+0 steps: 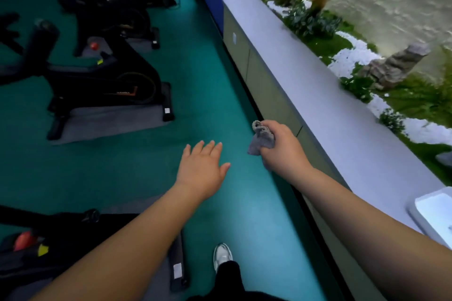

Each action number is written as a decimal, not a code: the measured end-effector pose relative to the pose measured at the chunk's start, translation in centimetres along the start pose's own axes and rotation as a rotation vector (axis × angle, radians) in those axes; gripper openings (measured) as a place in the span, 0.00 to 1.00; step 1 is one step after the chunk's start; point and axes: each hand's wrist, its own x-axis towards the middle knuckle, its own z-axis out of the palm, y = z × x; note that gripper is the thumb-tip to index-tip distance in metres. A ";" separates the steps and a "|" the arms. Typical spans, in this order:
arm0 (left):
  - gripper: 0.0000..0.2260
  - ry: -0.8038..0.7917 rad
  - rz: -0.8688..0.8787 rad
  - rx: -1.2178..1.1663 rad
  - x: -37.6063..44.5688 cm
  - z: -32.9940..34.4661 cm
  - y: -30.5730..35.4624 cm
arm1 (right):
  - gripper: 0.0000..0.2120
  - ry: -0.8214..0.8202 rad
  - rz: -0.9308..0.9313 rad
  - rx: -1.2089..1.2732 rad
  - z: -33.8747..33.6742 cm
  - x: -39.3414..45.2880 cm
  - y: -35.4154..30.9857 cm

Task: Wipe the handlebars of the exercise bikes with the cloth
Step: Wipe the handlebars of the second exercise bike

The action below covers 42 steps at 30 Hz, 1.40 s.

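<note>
R hand [281, 146] grips grey cloth [261, 138] bunched in curled fingers over green floor [208, 95] beside ledge [318, 95]; L hand [201, 168] flat, fingers spread, holding nothing; exercise bikes [102, 76] well apart, left.

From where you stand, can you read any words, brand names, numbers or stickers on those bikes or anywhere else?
Nothing here can be read for certain.
Exercise bike, flywheel cover: small orange lettering, too blurred to read.
Same bike, front foot: white sticker, too small to read.
Nearest bike's foot: white sticker, blurred.
Grey ledge, side panel: pale tag, blank or unreadable.
Cloth in the right hand: no text visible.
</note>
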 end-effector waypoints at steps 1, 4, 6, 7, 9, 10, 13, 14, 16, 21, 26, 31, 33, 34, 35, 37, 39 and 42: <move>0.28 0.009 -0.013 -0.007 1.2 -0.2 -0.3 | 0.25 -0.007 -0.012 -0.005 0.0 1.5 -0.3; 0.27 0.027 -0.043 -0.014 4.5 -0.8 -1.6 | 0.24 -0.020 -0.042 -0.011 0.0 5.9 -1.0; 0.26 0.042 -0.067 -0.019 6.1 -1.2 -2.6 | 0.23 -0.038 -0.072 -0.005 0.3 8.3 -1.6; 0.25 0.046 -0.075 -0.016 6.8 -1.5 -3.2 | 0.23 -0.045 -0.085 -0.002 0.4 9.4 -1.8; 0.24 0.057 -0.088 -0.013 8.1 -2.1 -4.6 | 0.24 -0.066 -0.091 0.013 1.1 11.4 -2.3; 0.23 0.074 -0.099 -0.009 8.5 -2.3 -5.3 | 0.24 -0.083 -0.097 0.025 1.6 12.4 -2.6; 0.22 0.092 -0.163 -0.015 9.7 -2.8 -7.4 | 0.24 -0.155 -0.127 0.039 3.3 15.6 -3.1; 0.22 0.089 -0.187 -0.017 10.1 -2.8 -8.0 | 0.24 -0.181 -0.145 0.038 3.9 16.8 -3.4; 0.22 0.082 -0.237 -0.017 11.0 -2.6 -9.2 | 0.24 -0.230 -0.195 0.037 5.1 19.2 -4.1; 0.20 0.057 -0.405 -0.040 14.3 -2.0 -11.4 | 0.24 -0.373 -0.321 0.000 7.8 26.2 -5.6; 0.19 0.063 -0.584 -0.061 18.6 -1.7 -12.5 | 0.24 -0.513 -0.454 -0.035 9.6 33.6 -6.5; 0.19 0.043 -0.760 -0.086 21.7 -1.2 -12.8 | 0.24 -0.640 -0.546 -0.030 11.7 39.6 -7.4; 0.19 0.040 -0.821 -0.090 22.5 -1.3 -13.1 | 0.23 -0.686 -0.575 -0.023 12.9 41.4 -7.8; 0.19 0.037 -0.849 -0.091 22.8 -1.4 -13.4 | 0.23 -0.706 -0.591 -0.019 13.5 42.1 -8.1; 0.19 0.037 -0.876 -0.090 23.0 -1.4 -13.7 | 0.22 -0.727 -0.611 -0.013 14.2 42.8 -8.6; 0.20 0.035 -0.926 -0.096 23.6 -1.6 -14.7 | 0.22 -0.761 -0.641 -0.009 15.7 44.1 -9.7; 0.21 0.029 -0.964 -0.094 24.2 -1.8 -16.1 | 0.22 -0.788 -0.662 -0.012 17.5 45.5 -11.1; 0.22 0.032 -1.003 -0.077 25.5 -1.8 -19.0 | 0.23 -0.832 -0.712 -0.022 20.4 47.7 -13.5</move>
